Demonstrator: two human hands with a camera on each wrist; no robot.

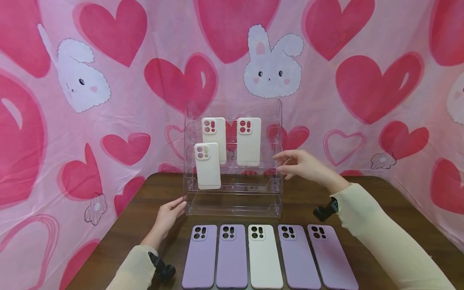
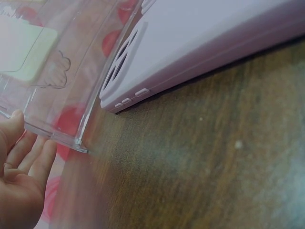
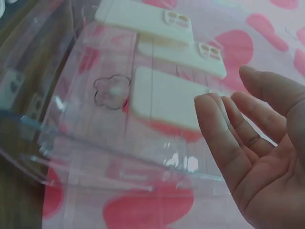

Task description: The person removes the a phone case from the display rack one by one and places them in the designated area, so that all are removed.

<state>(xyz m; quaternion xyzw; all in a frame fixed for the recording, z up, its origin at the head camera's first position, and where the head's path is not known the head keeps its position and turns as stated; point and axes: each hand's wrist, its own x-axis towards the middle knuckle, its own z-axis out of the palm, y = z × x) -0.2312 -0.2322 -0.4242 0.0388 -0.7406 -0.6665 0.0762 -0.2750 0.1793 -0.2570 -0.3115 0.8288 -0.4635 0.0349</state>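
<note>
A clear tiered display stand (image 1: 232,211) stands on the table with three white phone cases in it. One white case (image 1: 208,171) leans on a lower tier at the left, overlapping another white case (image 1: 220,135) behind it; a third white case (image 1: 249,143) is on the upper tier to the right. My left hand (image 1: 168,215) touches the stand's lower left edge with fingers extended. Beside the stand's right side, my right hand (image 1: 299,163) hovers with loosely bent fingers and nothing in it; the right wrist view shows its palm (image 3: 271,176) facing the stand.
In front of the stand lies a row of phone cases: purple cases (image 1: 199,262) at both ends and a white case (image 1: 266,262) in the middle. The dark wooden table (image 1: 127,241) carries it all. Behind hangs a pink heart-patterned cloth (image 1: 232,80).
</note>
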